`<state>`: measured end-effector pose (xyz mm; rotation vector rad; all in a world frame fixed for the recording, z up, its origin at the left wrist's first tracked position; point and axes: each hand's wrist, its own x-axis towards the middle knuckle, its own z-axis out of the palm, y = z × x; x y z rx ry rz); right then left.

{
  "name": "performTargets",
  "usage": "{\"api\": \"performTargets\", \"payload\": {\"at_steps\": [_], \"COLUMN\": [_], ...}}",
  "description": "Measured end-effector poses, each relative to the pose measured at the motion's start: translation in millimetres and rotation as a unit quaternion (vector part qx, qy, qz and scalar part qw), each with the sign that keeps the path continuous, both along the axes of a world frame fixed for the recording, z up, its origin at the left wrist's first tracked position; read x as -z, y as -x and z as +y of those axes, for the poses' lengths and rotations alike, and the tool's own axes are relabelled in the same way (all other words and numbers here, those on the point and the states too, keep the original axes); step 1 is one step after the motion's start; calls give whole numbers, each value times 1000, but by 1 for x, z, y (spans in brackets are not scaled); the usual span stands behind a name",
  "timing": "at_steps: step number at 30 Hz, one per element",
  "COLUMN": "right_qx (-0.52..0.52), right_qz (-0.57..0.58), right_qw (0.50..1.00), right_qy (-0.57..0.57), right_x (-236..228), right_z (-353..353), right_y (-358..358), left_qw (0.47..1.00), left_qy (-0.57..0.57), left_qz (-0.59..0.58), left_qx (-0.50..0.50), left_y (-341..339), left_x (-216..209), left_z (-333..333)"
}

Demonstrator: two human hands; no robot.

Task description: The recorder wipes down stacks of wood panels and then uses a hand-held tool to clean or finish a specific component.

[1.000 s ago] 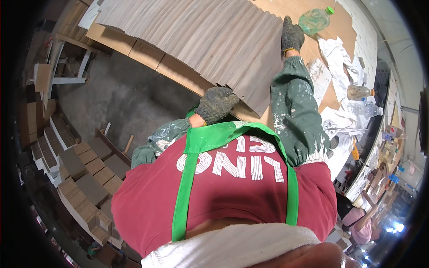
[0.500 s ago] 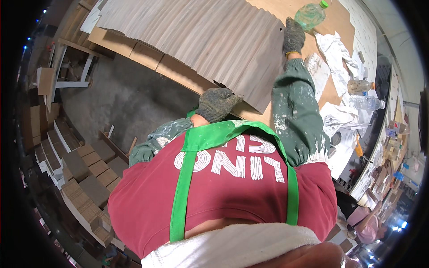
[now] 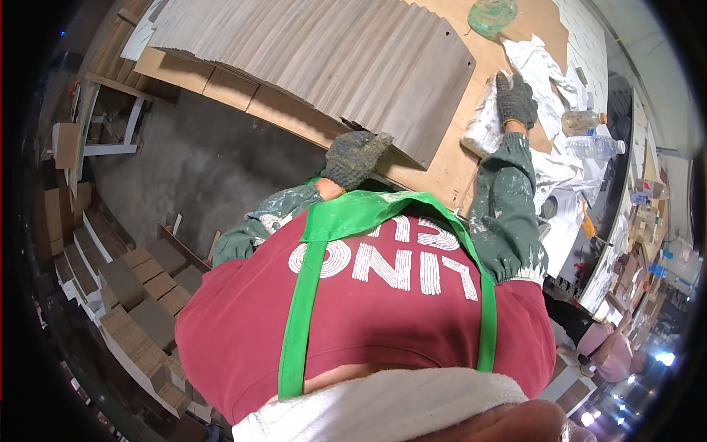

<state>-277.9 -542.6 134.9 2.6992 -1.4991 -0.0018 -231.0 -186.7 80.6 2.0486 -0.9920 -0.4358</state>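
Thin grey-brown wood-grain panels (image 3: pixel 309 66) lie overlapped in a long slanting row across the table; the rightmost has small dark holes near its corners. At their near edge is my left hand (image 3: pixel 355 160) in a dark knitted glove, fingers curled closed; what they hold, if anything, is hidden. To the right of the panels, my gloved right hand (image 3: pixel 518 103) lies with fingers stretched and somewhat apart. It is at the right side of a white, stained, block-like bundle (image 3: pixel 482 121), and I cannot tell whether it presses on it. White crumpled cloth (image 3: pixel 541 66) lies beside that hand.
A green-tinted plastic bottle (image 3: pixel 492 16) lies at the far side. Two more bottles, one with brownish contents (image 3: pixel 582 121) and one clear (image 3: pixel 593 147), lie at the right. Stacked brown boards (image 3: pixel 140 302) stand at the lower left. Another person (image 3: pixel 611 353) is at the right.
My right hand has left the panels' right corner and come nearer and rightward to the white bundle. The whole view has shifted slightly; my left hand stays at the panels' near edge.
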Motion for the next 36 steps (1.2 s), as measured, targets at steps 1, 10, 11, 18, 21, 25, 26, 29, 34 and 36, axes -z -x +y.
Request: {"api": "performTargets", "payload": {"at_steps": [1,10,11,18,21,25,26,29,34,36], "right_qx": [10,-17,-40,-173,-17,256,275,251,194,286], "right_qz": [-11,-82,-113,-337,-369,-214,-184,-135,-635,-770], "right_qw": [1000,996,993,921,915,932,938,957,738,421], "right_qy": [-4,-20,-2,95,161,139,100,48,-121,-384], "right_x": [0,22,39,-35,-30,-25,-15,2,1,-36], "right_z": [2,24,12,82,77,66,62,59,54,75], "right_y": [3,16,28,137,229,334,348,363,374,347], "left_qw": [1000,984,982,929,908,917,921,906,866,859], "left_qy": [2,24,-75,-70,-60,-100,-24,-25,-24,-35], "left_qz": [-2,174,169,323,372,317,238,235,248,281], "left_qx": [3,10,43,164,182,221,308,351,434,426], "left_y": [1,7,6,39,56,81,88,117,148,164], "left_x": [0,-8,-25,-56,-61,-64,-63,-77,-88,-75], "left_z": [-2,-13,-18,-42,-62,-98,-109,-127,-167,-190]}}
